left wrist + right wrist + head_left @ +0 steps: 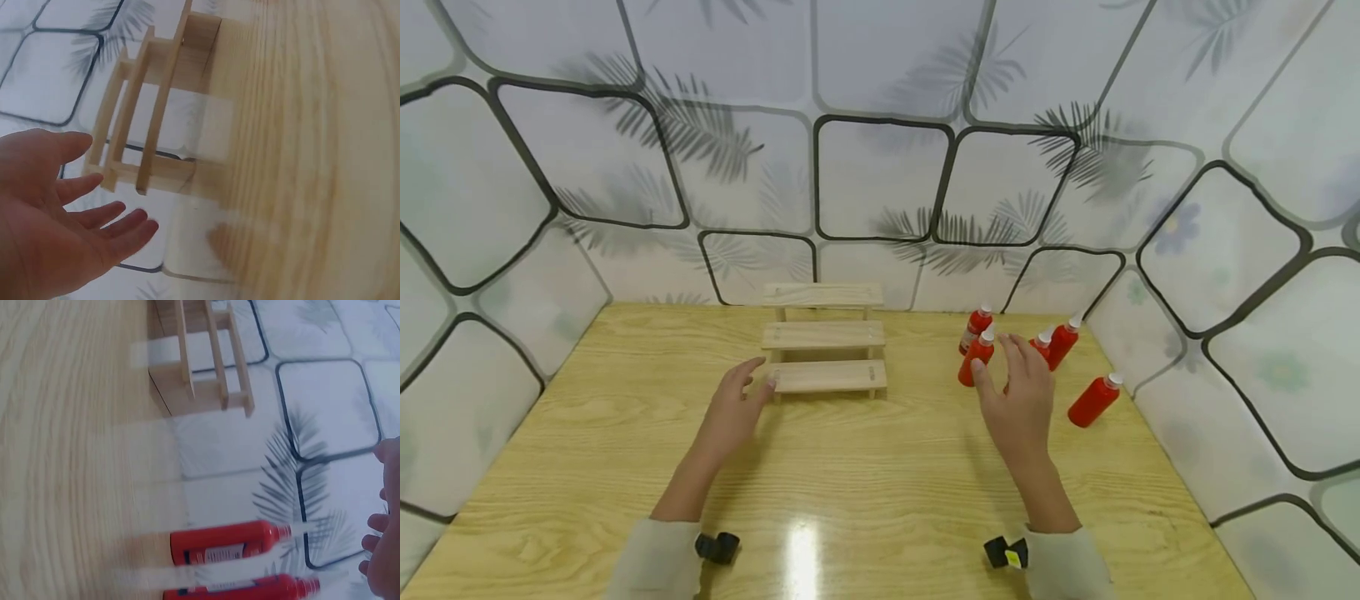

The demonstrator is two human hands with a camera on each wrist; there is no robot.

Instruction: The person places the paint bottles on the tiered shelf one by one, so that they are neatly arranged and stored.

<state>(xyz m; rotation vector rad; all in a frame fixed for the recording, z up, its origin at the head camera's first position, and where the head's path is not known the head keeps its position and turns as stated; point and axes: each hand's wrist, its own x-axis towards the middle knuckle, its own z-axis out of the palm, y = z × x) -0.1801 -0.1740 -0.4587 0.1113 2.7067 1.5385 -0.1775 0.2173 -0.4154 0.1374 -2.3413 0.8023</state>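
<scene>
A small pale wooden rack with three steps (824, 377) stands at the back of the table. My left hand (733, 408) is by its left end, fingers spread and holding nothing. In the left wrist view this hand (75, 225) shows its palm beside the rack (153, 119); whether a fingertip touches it I cannot tell. My right hand (1021, 400) hovers among several red bottles with white tips, its fingers loosely bent and empty. One red bottle (976, 360) stands just left of its thumb. Another bottle (1040, 343) is partly hidden behind the fingers.
A red bottle (1093, 402) leans or stands apart at the right, near the patterned side wall (1247, 392). Farther back are two more red bottles, one at the left (979, 321) and one at the right (1063, 343). Patterned walls enclose the wooden table (880, 483).
</scene>
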